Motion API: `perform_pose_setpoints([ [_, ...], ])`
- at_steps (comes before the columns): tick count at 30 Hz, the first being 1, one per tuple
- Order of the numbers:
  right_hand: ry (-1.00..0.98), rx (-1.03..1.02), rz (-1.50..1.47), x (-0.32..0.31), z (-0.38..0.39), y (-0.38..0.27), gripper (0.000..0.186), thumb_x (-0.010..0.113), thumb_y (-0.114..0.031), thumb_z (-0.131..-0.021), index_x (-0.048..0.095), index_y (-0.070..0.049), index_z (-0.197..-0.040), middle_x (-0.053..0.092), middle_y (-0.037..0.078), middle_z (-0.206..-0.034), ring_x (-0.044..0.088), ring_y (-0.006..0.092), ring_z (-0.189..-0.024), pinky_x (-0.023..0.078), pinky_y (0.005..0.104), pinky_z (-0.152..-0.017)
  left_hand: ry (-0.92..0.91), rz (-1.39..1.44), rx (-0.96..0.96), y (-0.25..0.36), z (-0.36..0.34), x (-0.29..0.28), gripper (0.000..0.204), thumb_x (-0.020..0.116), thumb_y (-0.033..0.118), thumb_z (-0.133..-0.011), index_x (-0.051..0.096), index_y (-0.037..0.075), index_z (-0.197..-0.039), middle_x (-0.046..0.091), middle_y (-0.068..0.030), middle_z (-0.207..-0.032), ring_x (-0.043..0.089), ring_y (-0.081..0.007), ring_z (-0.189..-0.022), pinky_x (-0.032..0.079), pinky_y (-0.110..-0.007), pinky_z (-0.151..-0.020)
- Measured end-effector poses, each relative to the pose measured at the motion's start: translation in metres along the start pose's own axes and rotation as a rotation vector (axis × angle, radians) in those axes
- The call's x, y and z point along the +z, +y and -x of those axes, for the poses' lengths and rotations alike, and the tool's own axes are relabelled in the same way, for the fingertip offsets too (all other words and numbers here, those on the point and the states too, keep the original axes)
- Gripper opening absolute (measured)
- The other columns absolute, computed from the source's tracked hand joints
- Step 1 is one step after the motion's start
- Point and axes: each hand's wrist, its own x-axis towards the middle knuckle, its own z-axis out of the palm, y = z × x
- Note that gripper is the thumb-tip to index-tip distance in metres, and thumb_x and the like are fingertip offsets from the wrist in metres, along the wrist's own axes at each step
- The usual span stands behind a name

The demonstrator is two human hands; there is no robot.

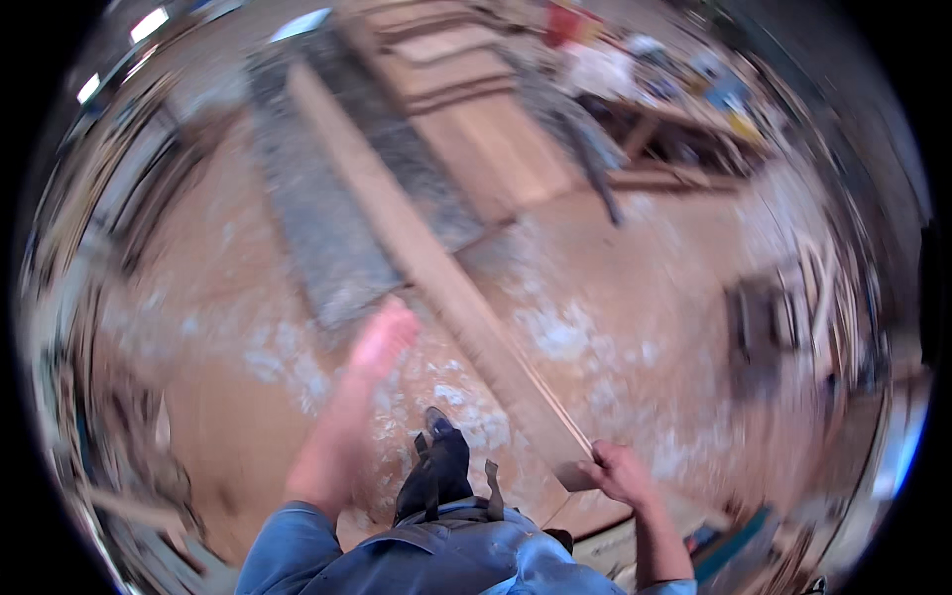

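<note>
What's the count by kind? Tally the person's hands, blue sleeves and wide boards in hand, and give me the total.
Hands: 2, left hand and right hand
Blue sleeves: 2, left sleeve and right sleeve
Wide board in hand: 1
Total: 5

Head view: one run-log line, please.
right hand: grips near end of long board | left hand: beside board, blurred, seemingly empty | board's far end: over grey surface

You're in a wood workshop. You can tell by your long plank [436,268], the big flat boards [496,149] ahead, wood strips [104,183] piled on your left, a messy worktop [709,124] and a brown floor [238,407] with pale patches.
</note>
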Motion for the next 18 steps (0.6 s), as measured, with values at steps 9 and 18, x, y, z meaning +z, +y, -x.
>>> perform_pose_setpoints([
  [9,0.053,0.508,-0.181,0.083,0.313,0.089,0.027,0.065,-0.033,-0.087,0.066,-0.007,-0.094,0.068,0.018,-0.086,0.065,0.0382,-0.081,0.050,0.0498,-0.071,0.059,0.125,0.087,-0.044,-0.019,0.022,0.056,0.056,0.028,-0.098,0.042,0.005,-0.147,0.049,-0.0145,-0.146,0.046,-0.0341,-0.132,0.035,-0.055,-0.112],
  [18,1.178,0.852,0.164,0.209,0.515,0.188,0.034,0.069,-0.020,-0.078,0.066,-0.007,-0.110,0.058,0.019,-0.126,0.051,0.0388,-0.124,0.043,0.0459,-0.104,-0.492,0.238,-0.236,-0.175,0.083,0.110,0.043,0.059,0.019,-0.099,0.053,-0.003,-0.136,0.052,-0.0182,-0.144,0.050,-0.0315,-0.133,0.040,-0.053,-0.111],
])
